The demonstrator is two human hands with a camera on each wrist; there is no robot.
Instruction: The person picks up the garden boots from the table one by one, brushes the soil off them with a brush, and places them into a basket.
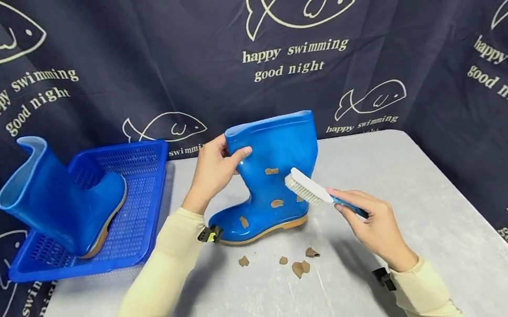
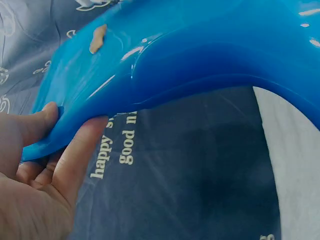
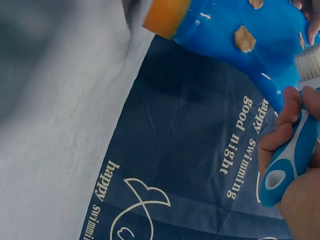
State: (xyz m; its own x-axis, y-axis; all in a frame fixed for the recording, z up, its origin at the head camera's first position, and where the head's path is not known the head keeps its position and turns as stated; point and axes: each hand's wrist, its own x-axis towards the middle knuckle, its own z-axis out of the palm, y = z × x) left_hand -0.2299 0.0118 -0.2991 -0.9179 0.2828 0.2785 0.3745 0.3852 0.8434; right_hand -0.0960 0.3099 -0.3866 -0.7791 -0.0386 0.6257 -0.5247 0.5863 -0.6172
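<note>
A blue rain boot (image 1: 276, 145) with a tan sole stands upright mid-table, toe pointing left, with several brown flakes (image 1: 277, 204) stuck to its side. My left hand (image 1: 214, 168) grips the front of its shaft near the top, thumb on the near side; the left wrist view shows the shaft (image 2: 165, 65) between thumb and fingers. In my right hand (image 1: 378, 222) is a white-and-blue scrub brush (image 1: 310, 186), held by its handle (image 3: 290, 160). The bristles face the boot's shaft; whether they touch it, I cannot tell.
Several loose brown flakes (image 1: 298, 268) lie on the grey table (image 1: 254, 312) in front of the boot. At the left a blue plastic basket (image 1: 149, 235) holds a second blue boot (image 1: 59, 203), tilted. A dark printed cloth (image 1: 203, 53) hangs behind the table.
</note>
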